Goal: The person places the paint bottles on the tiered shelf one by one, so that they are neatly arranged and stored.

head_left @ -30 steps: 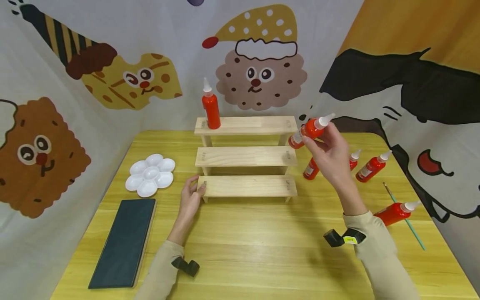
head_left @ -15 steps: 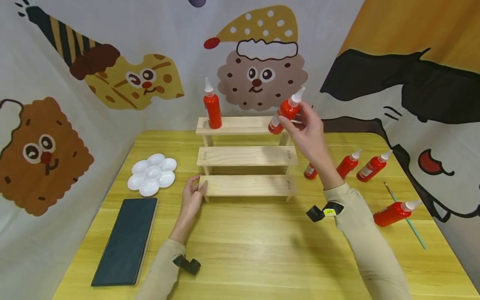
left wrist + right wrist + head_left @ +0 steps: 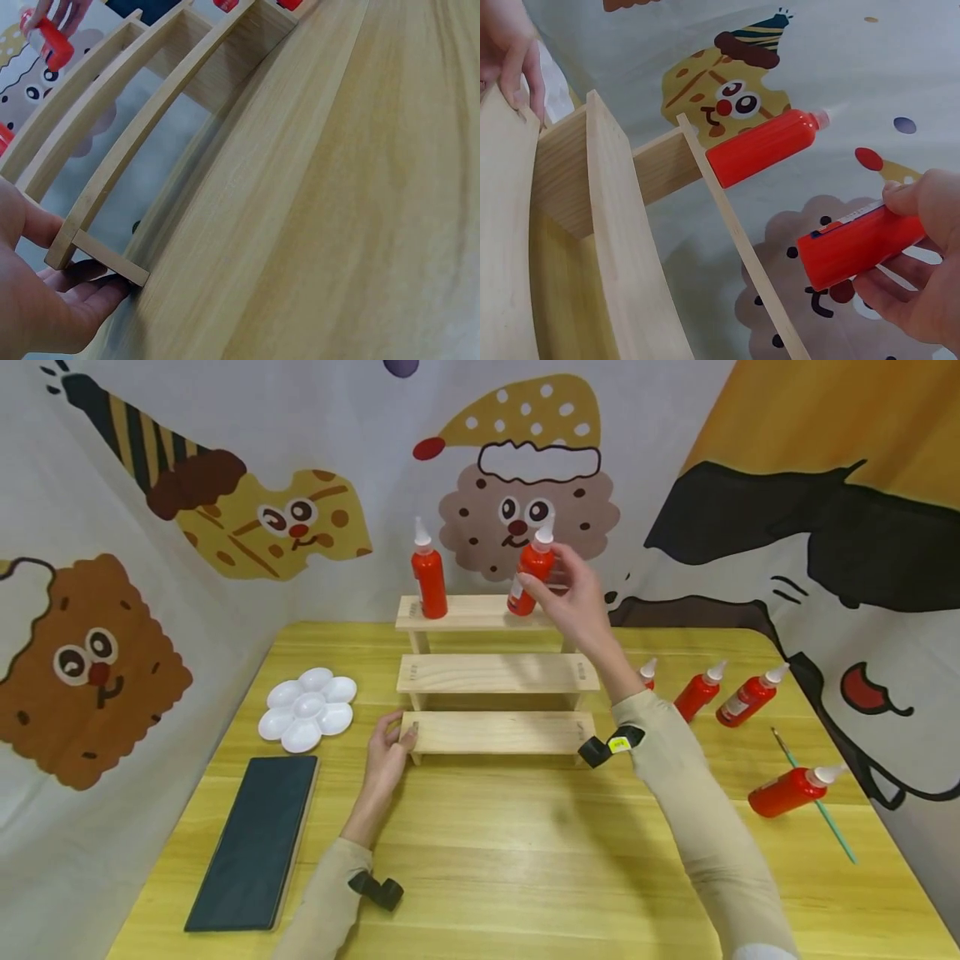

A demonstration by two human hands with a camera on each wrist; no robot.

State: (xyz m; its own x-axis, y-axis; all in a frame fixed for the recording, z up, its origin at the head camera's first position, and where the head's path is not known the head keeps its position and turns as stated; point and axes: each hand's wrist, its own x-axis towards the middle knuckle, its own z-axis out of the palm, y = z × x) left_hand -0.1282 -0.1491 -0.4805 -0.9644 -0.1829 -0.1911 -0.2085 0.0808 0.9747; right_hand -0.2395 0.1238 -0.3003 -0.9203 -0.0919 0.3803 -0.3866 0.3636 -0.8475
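My right hand (image 3: 581, 602) grips a red paint bottle (image 3: 531, 568) with a white nozzle, nearly upright over the top step. In the right wrist view this held bottle (image 3: 855, 244) is apart from the board. A three-step wooden rack (image 3: 495, 732) stands on the table. My left hand (image 3: 386, 760) pinches the left end of its lowest step, thumb on top and fingers by the leg, as the left wrist view shows around the rack's end (image 3: 112, 255). Another red bottle (image 3: 430, 581) stands at the left of the top step.
Several red bottles lie right of the rack, including one bottle (image 3: 697, 693) and a nearer bottle (image 3: 787, 792) across a thin paintbrush (image 3: 832, 831). A white flower-shaped palette (image 3: 303, 747) and a dark flat board (image 3: 251, 843) lie at left. A printed cloth (image 3: 300, 410) hangs behind.
My right hand has carried the bottle left from the rack's right side to above the top step, turning it from tilted to nearly upright. My left hand stays on the rack.
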